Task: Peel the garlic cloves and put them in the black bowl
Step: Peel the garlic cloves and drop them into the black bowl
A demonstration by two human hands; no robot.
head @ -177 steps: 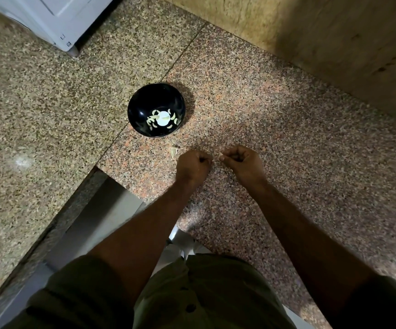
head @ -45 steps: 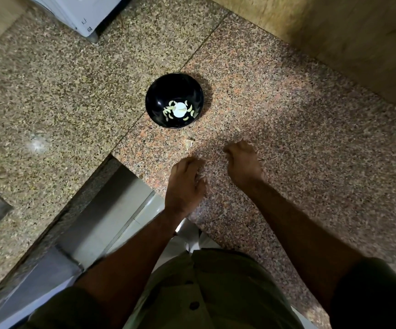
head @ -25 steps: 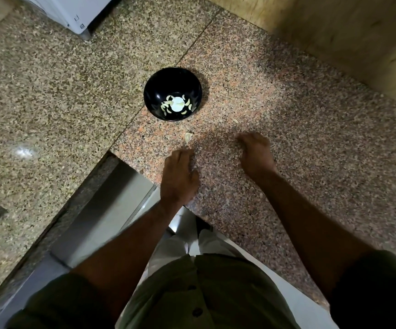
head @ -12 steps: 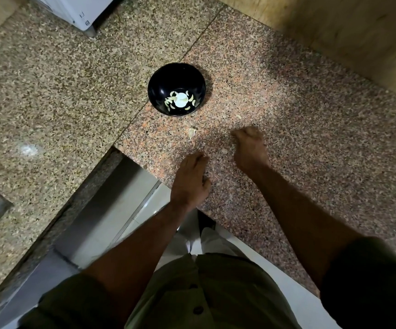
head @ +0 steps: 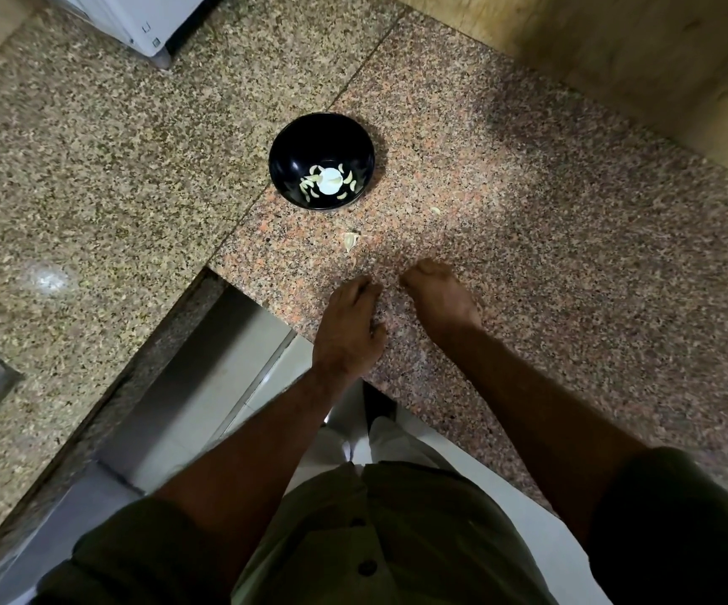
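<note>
Resting palm-down on the granite counter, left hand lies flat with fingers relaxed, holding nothing. Right hand beside it, fingers bent toward the counter; grip can't be told. Unpeeled garlic clove just beyond the fingertips. Farther, black bowl holds peeled cloves. Small scrap right of bowl. White appliance far back; no readable writing.

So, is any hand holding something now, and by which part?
The left hand rests flat on the counter, holding nothing. The right hand has its fingertips down on the counter; whether they pinch anything cannot be told.
</note>
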